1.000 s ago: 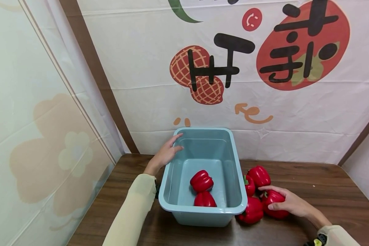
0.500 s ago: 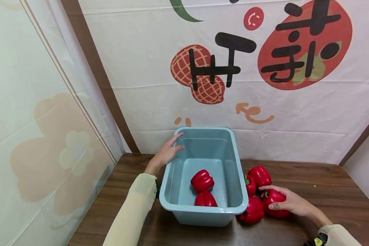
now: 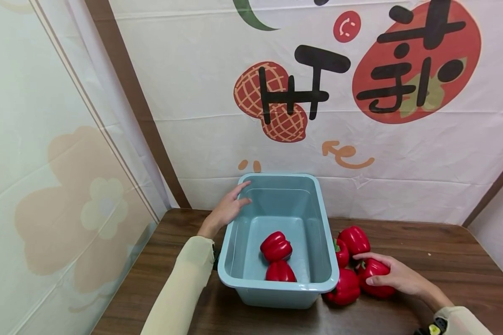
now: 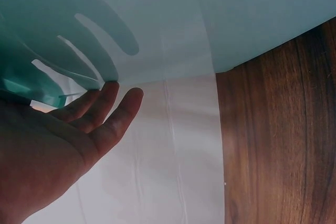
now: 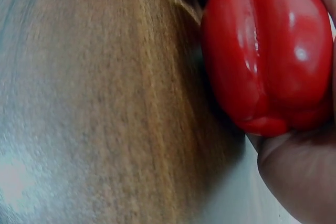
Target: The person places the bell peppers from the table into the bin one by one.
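Note:
In the head view a light blue plastic basin (image 3: 276, 285) stands on the table with two red bell peppers (image 3: 276, 246) inside. My left hand (image 3: 226, 209) holds its left rim, thumb and index finger showing over the edge. The left wrist view has the other fingers (image 4: 118, 116) stretched along the outer wall. To the right of the basin, my right hand (image 3: 398, 275) grips a red bell pepper (image 5: 268, 51) between thumb and fingers; it appears to rest on the table. Three more peppers lie close by: one at the back (image 3: 354, 240), one green-stemmed (image 3: 341, 253), one in front (image 3: 345, 287).
The brown wooden table (image 3: 436, 251) extends to the right of the peppers. Behind it hangs a white printed cloth (image 3: 184, 139), close to the basin's far end. Another cloth (image 3: 105, 204) closes off the left side.

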`<state>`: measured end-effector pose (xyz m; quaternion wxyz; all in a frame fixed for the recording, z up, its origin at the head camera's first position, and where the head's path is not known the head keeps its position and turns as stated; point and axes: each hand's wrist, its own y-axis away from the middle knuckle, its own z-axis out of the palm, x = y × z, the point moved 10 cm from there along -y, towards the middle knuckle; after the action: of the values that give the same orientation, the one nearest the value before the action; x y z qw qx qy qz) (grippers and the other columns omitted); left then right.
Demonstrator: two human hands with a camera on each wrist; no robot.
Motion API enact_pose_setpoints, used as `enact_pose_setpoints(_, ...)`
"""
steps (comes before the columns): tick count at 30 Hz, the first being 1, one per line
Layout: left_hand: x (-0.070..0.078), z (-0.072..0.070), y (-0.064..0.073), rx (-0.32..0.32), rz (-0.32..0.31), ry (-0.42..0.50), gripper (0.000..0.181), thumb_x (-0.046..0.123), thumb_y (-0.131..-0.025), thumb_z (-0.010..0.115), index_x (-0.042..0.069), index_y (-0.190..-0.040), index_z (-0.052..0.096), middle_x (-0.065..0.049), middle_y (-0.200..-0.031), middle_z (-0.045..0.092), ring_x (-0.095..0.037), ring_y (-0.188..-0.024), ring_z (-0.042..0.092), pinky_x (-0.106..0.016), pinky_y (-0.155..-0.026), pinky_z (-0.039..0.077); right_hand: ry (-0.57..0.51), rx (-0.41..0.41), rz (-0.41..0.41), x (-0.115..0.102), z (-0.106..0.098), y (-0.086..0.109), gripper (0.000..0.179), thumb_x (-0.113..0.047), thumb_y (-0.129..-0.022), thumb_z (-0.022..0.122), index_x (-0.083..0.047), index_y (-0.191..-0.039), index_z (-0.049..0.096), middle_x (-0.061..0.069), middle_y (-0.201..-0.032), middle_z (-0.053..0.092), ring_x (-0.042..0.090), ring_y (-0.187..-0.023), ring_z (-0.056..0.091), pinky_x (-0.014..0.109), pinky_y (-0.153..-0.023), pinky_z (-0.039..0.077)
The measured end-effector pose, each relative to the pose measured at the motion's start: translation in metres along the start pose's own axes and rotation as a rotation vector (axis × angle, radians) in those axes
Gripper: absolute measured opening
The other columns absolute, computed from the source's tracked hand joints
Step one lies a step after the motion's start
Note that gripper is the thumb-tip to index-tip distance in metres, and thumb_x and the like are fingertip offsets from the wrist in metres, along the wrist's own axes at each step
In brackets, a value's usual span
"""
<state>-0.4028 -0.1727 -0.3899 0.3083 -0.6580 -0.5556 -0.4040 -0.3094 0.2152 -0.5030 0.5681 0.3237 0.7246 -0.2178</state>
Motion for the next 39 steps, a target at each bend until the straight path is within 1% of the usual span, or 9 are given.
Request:
enact_pose_setpoints(4, 0.001, 0.000, 0.001, -0.001, 0.003, 0.006, 0.061, 0.029, -0.100, 0.049, 0.025, -0.157, 0.028, -0.007, -0.165, 0.017, -0.036, -0.145, 0.030, -0.061, -0.109, 0.034, 0.006, 0.011, 0.007, -0.003, -0.002, 0.001, 0.051, -0.006, -0.095, 0.057, 0.000, -0.143, 0.044, 0.011, -0.126, 0.058, 0.015, -0.110, 0.061, 0.036, -0.085, 0.056)
enact_pose_setpoints(11, 0.001, 0.000, 0.002, 0.003, 0.000, 0.016, 0.061, 0.028, -0.100, 0.050, 0.027, -0.157, 0.029, -0.007, -0.164, 0.018, -0.036, -0.143, 0.033, -0.060, -0.107, 0.036, -0.014, 0.012, -0.044, -0.017, -0.004, 0.004, 0.048, -0.002, -0.095, 0.056, 0.004, -0.141, 0.044, 0.016, -0.125, 0.059, 0.015, -0.109, 0.061, 0.036, -0.084, 0.057)
enact_pose_setpoints(18, 0.001, 0.000, 0.002, -0.003, 0.008, 0.028, 0.060, 0.027, -0.100, 0.049, 0.025, -0.157, 0.029, -0.008, -0.165, 0.017, -0.037, -0.142, 0.034, -0.061, -0.107, 0.037, 0.006, 0.032, -0.020, -0.023, -0.007, 0.006, 0.048, -0.004, -0.095, 0.056, 0.001, -0.142, 0.045, 0.012, -0.125, 0.059, 0.013, -0.109, 0.060, 0.036, -0.083, 0.057)
enact_pose_setpoints(22, 0.001, 0.000, 0.002, -0.002, 0.013, 0.032, 0.061, 0.027, -0.100, 0.050, 0.025, -0.157, 0.029, -0.007, -0.165, 0.017, -0.036, -0.144, 0.031, -0.060, -0.108, 0.035, 0.007, 0.035, -0.016, -0.029, -0.008, 0.007, 0.049, -0.004, -0.094, 0.057, 0.002, -0.141, 0.044, 0.013, -0.125, 0.059, 0.014, -0.110, 0.060, 0.037, -0.083, 0.057)
enact_pose_setpoints(27, 0.001, 0.000, 0.002, -0.003, 0.015, 0.031, 0.061, 0.027, -0.100, 0.050, 0.025, -0.157, 0.029, -0.007, -0.165, 0.016, -0.036, -0.145, 0.029, -0.061, -0.109, 0.034, 0.045, 0.059, -0.001, -0.037, -0.014, 0.008, 0.049, -0.006, -0.094, 0.058, -0.002, -0.142, 0.045, 0.005, -0.124, 0.061, 0.012, -0.109, 0.059, 0.038, -0.081, 0.057)
enact_pose_setpoints(30, 0.001, 0.000, 0.002, -0.001, 0.014, 0.028, 0.061, 0.028, -0.099, 0.050, 0.025, -0.157, 0.029, -0.007, -0.165, 0.016, -0.036, -0.146, 0.028, -0.061, -0.109, 0.033, 0.075, 0.071, 0.003, -0.040, -0.017, 0.008, 0.050, -0.007, -0.095, 0.058, -0.005, -0.142, 0.045, 0.004, -0.124, 0.061, 0.012, -0.109, 0.060, 0.037, -0.080, 0.057)
enact_pose_setpoints(36, 0.001, 0.000, 0.002, 0.002, 0.013, 0.023, 0.061, 0.028, -0.099, 0.051, 0.026, -0.157, 0.029, -0.006, -0.165, 0.017, -0.036, -0.145, 0.028, -0.061, -0.109, 0.033, 0.082, 0.056, -0.036, -0.047, -0.020, 0.009, 0.049, -0.003, -0.095, 0.056, -0.003, -0.143, 0.044, 0.008, -0.125, 0.061, 0.013, -0.108, 0.061, 0.036, -0.081, 0.057)
enact_pose_setpoints(39, 0.000, 0.000, 0.002, -0.002, 0.013, 0.024, 0.061, 0.028, -0.100, 0.051, 0.026, -0.157, 0.029, -0.007, -0.165, 0.017, -0.036, -0.145, 0.028, -0.061, -0.109, 0.033, 0.083, 0.041, -0.034, -0.050, -0.020, 0.008, 0.049, -0.003, -0.096, 0.055, -0.001, -0.143, 0.042, 0.011, -0.126, 0.060, 0.014, -0.109, 0.061, 0.037, -0.081, 0.057)
